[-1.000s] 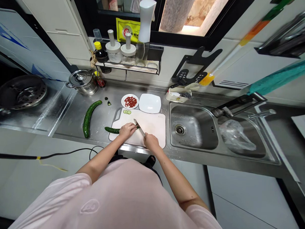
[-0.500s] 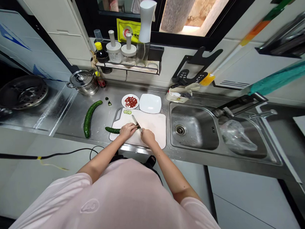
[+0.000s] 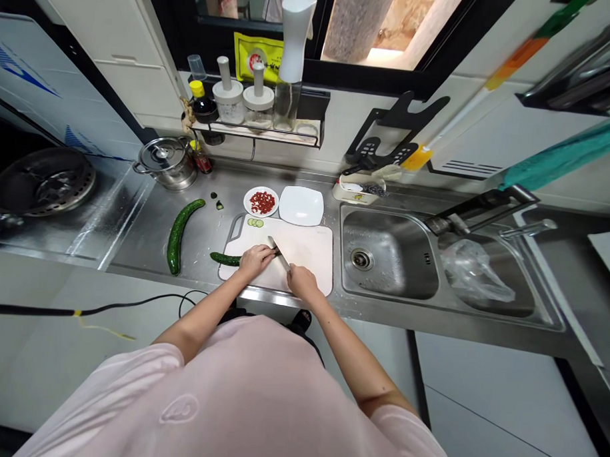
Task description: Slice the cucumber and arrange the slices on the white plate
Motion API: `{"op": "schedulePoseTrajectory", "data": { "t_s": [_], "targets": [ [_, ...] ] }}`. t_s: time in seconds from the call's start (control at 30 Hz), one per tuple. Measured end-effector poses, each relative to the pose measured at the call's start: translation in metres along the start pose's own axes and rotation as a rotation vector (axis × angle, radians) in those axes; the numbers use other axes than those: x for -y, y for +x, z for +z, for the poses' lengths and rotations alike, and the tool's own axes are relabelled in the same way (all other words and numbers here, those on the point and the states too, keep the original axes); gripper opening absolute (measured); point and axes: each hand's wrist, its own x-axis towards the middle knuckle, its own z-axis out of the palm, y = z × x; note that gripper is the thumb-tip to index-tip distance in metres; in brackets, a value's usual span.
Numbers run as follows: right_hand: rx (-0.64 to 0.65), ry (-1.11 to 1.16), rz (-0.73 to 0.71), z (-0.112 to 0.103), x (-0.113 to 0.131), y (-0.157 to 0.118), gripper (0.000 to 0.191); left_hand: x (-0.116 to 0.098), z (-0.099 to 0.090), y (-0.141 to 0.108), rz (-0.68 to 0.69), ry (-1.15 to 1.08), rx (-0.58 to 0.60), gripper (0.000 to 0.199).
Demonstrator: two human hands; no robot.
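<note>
On the white cutting board [image 3: 304, 245], my left hand [image 3: 256, 261] is closed over a dark green cucumber [image 3: 224, 259], whose left part sticks out past the board's edge. My right hand [image 3: 301, 282] grips a knife [image 3: 280, 255], its blade slanting up and left against the cucumber's right end. A few pale cucumber slices [image 3: 256, 223] lie at the board's upper left. A second, whole cucumber [image 3: 178, 237] rests on the steel counter to the left.
Behind the board are a plate of red pieces [image 3: 261, 201] and a white square plate [image 3: 301, 206]. Small green scraps [image 3: 219, 204] lie near them. A steel pot [image 3: 167, 162] stands back left; a double sink [image 3: 389, 255] is to the right.
My right hand has moved slightly right and down with the knife, and the blade has shifted right. My left hand stays on the cucumber. The view has shifted slightly.
</note>
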Motion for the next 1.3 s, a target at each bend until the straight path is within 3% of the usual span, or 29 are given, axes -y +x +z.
{"op": "schedulePoseTrajectory", "data": {
  "t_s": [0.67,1.1,1.3],
  "targets": [
    [-0.036,0.009,-0.015,-0.009,0.017,0.025,0.029,0.0,0.001,0.0,-0.003,0.014,-0.008,0.024],
    [0.003,-0.022,0.01,0.008,-0.005,-0.005,0.028,-0.002,0.0,0.0,-0.01,0.0,-0.025,0.023],
    [-0.023,-0.031,0.006,0.012,-0.007,-0.004,0.025,-0.002,-0.001,0.001,-0.011,-0.003,-0.019,0.022]
  ]
}}
